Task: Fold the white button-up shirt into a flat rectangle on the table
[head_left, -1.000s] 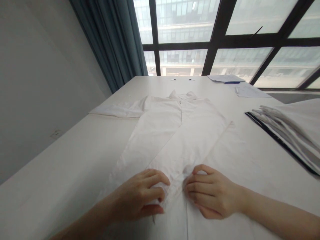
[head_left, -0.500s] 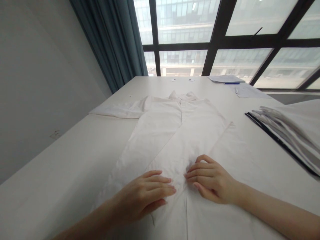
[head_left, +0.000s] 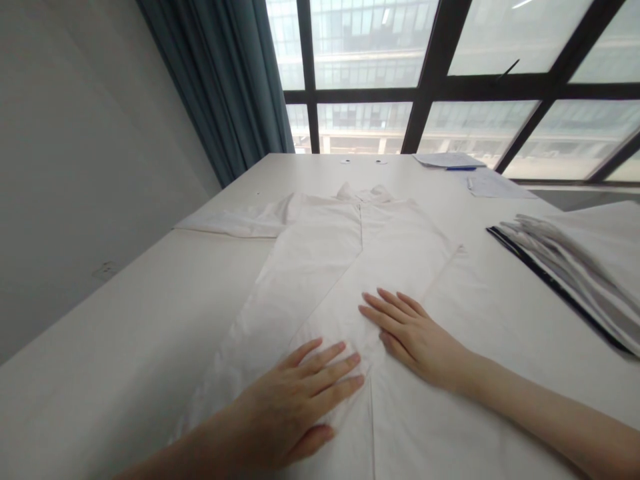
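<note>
A white collared shirt is spread on the white table, its collar toward the window. One sleeve stretches out to the left; the other lies folded slantwise across the front. My left hand rests on the lower front and folded sleeve, fingers spread. Farther up and to the right, my right hand lies palm down on the cloth with its fingers stretched. Neither hand grips anything. The shirt's near end runs out of the picture.
At right on the table sits a stack of folded white cloth with a black edge strip. Papers and a blue pen lie at the far right. Beyond are a blue curtain and a dark-framed window.
My right hand has uncurled, flattened and slid farther up the shirt. My left hand has spread its fingers and shifted slightly right. The shirt keeps nearly the same layout.
</note>
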Motion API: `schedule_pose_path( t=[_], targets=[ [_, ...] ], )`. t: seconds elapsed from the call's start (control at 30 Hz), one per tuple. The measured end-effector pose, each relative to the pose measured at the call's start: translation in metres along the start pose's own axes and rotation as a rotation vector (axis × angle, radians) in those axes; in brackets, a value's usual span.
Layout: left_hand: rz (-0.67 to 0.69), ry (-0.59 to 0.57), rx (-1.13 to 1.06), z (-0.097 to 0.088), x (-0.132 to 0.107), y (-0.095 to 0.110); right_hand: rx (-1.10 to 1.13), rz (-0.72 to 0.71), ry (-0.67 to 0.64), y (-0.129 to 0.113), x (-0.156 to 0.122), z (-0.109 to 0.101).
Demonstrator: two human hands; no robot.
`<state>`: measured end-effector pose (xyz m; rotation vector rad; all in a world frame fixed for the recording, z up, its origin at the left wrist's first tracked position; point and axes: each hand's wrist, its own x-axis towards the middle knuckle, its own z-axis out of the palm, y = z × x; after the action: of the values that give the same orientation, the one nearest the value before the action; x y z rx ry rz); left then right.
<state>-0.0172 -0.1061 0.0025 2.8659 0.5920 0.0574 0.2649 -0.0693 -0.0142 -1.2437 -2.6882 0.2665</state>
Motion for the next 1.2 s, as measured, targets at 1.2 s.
schedule_pose_path(
  t=[1.2],
  targets=[
    [0.074,0.166,0.293,-0.012,0.009,-0.009,-0.195,0.594,0.007,0.230,0.140,-0.021]
  ],
)
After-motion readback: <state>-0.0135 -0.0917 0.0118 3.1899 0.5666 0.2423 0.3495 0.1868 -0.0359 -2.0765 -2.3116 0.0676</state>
